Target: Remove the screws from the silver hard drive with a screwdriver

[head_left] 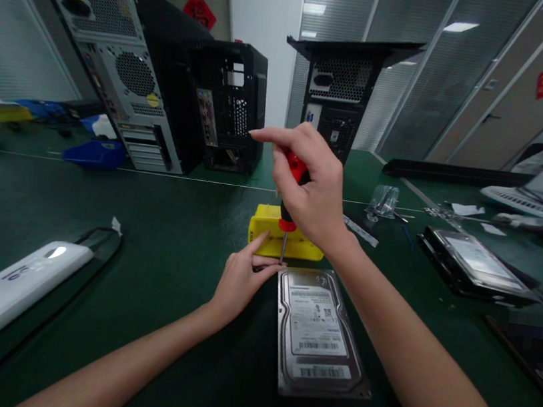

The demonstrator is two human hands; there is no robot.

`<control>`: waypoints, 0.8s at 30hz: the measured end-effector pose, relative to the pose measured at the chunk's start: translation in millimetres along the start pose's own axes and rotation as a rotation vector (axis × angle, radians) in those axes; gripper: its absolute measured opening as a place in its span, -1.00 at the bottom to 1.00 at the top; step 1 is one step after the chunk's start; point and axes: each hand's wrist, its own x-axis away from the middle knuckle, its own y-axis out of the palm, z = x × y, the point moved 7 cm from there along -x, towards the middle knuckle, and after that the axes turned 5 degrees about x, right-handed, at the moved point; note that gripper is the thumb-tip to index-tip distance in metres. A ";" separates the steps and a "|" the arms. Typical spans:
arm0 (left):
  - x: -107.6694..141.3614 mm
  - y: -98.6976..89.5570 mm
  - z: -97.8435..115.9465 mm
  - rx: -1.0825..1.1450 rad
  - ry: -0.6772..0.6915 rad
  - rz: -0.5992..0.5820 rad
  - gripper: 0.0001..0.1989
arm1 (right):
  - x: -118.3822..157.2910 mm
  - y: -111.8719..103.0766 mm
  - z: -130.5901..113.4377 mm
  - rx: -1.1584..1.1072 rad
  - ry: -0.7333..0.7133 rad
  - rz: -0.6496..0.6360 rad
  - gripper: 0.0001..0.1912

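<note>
My right hand (312, 182) is wrapped round a red and black screwdriver (287, 224) that stands upright, its index finger stretched out to the left. The screwdriver's tip meets the far left corner of a silver hard drive (318, 324), which lies label up on the green table (173, 217). Beside that corner is my left hand (240, 280), fingers apart, thumb and fingertips close to the tip; whether it pinches something small there is hidden. Its index finger touches a yellow tray (269, 220) just behind the drive.
Computer cases (140, 77) stand at the back left, another (341, 85) behind my right hand. A white power strip (10, 301) with a black cable lies left. More drives (480, 263), a plastic bag (383, 200) and a blue tray (94, 153) are on the table.
</note>
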 end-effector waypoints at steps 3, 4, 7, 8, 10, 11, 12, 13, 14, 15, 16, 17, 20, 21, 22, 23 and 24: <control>-0.6 0.1 -0.3 -0.006 0.005 0.002 -0.33 | -0.2 -0.9 0.1 -0.010 0.002 -0.001 -0.73; -0.6 0.0 -0.3 -0.007 0.003 0.004 -0.33 | -0.3 -1.1 -0.1 -0.013 0.003 -0.004 -0.73; -0.1 -0.4 0.1 -0.017 -0.010 0.008 -0.32 | -0.6 -1.8 -0.5 -0.021 0.006 -0.005 -0.74; 0.0 -0.3 0.7 -0.020 -0.012 0.007 -0.33 | -0.7 -1.9 -0.5 -0.024 0.006 -0.005 -0.73; 0.2 -0.3 2.3 -0.029 -0.014 0.005 -0.34 | -0.8 -1.5 -0.2 -0.026 0.009 -0.006 -0.73; 0.1 -0.4 3.2 -0.031 -0.012 0.006 -0.34 | -0.8 -1.2 0.0 -0.025 0.011 -0.007 -0.74; 0.0 -0.4 3.8 -0.031 -0.011 0.008 -0.34 | -0.7 -0.6 0.3 -0.021 0.016 -0.011 -0.74; -0.1 -0.6 4.3 -0.029 -0.011 0.010 -0.34 | -0.6 -0.2 0.6 -0.015 0.023 -0.015 -0.74; -0.2 -0.6 4.4 -0.024 -0.012 0.010 -0.35 | -0.5 0.2 1.1 -0.009 0.034 -0.021 -0.74; -0.3 -0.4 4.2 -0.017 -0.013 0.008 -0.35 | -0.4 0.6 1.8 -0.003 0.047 -0.029 -0.74; -0.4 -0.3 3.9 -0.009 -0.014 0.007 -0.35 | -0.4 0.8 2.7 0.002 0.062 -0.040 -0.74; -0.4 -0.1 3.3 -0.002 -0.014 0.005 -0.35 | -0.4 0.8 4.0 0.002 0.080 -0.051 -0.74; -0.1 -0.2 1.9 0.009 -0.005 0.004 -0.35 | -0.5 1.7 10.3 -0.050 0.144 -0.114 -0.71; 0.1 -0.3 1.5 0.009 -0.001 0.004 -0.35 | -0.4 3.1 13.0 -0.091 0.168 -0.151 -0.69; 0.2 -0.3 1.2 0.009 0.003 0.004 -0.35 | 0.0 5.1 15.7 -0.143 0.191 -0.197 -0.68; 0.4 -0.1 0.8 0.010 0.006 0.002 -0.35 | 0.6 7.9 18.1 -0.207 0.212 -0.249 -0.68; 0.5 0.0 0.3 0.011 0.005 0.001 -0.35 | 1.4 10.6 20.0 -0.276 0.231 -0.299 -0.69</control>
